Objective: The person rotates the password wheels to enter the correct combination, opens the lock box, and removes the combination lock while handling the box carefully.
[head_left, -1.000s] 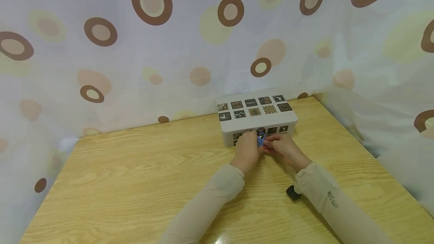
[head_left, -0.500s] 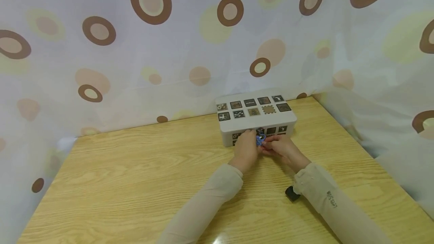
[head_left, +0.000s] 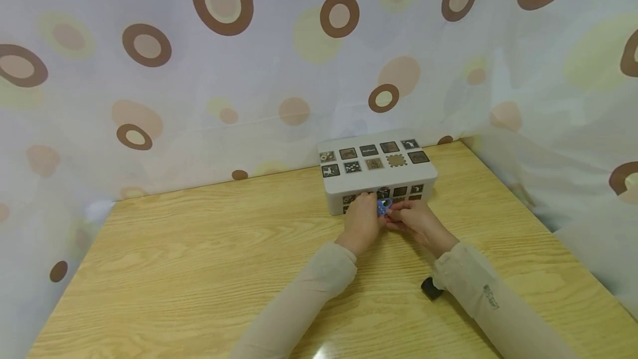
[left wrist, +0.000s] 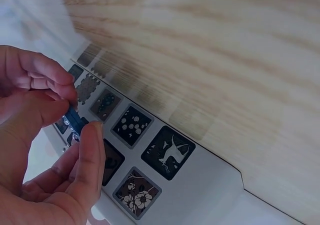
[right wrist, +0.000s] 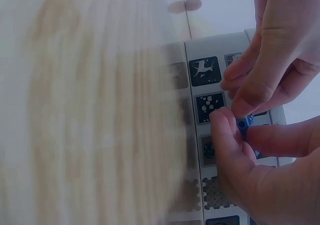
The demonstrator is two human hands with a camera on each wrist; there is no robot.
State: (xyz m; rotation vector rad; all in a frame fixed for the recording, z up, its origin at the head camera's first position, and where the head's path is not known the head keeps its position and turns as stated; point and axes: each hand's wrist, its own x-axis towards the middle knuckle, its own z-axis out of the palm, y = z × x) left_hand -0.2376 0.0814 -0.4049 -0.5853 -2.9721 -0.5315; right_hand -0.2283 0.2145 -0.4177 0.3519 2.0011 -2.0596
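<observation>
A small blue padlock (head_left: 384, 207) with a loop at its top is at the front of a white box (head_left: 349, 183) printed with dark picture squares. My left hand (head_left: 361, 218) grips the padlock from the left, its fingertips partly hidden by the hand in the head view. From the right, my right hand (head_left: 417, 219) pinches it between thumb and fingers. In the right wrist view the padlock's blue end (right wrist: 243, 125) shows a dark round hole between the fingertips. A dark metal latch (head_left: 382, 192) sits just above on the box front; whether the loop passes through it I cannot tell.
Under the right sleeve (head_left: 466, 270) lies a small black object (head_left: 431, 288) on the wooden table (head_left: 199, 259). A white curtain with brown circles (head_left: 279, 65) hangs behind the box and along the right side.
The padlock has turned a little in my fingers, so its loop faces the head camera more openly. Both hands stay at the box front with only slight finger shifts.
</observation>
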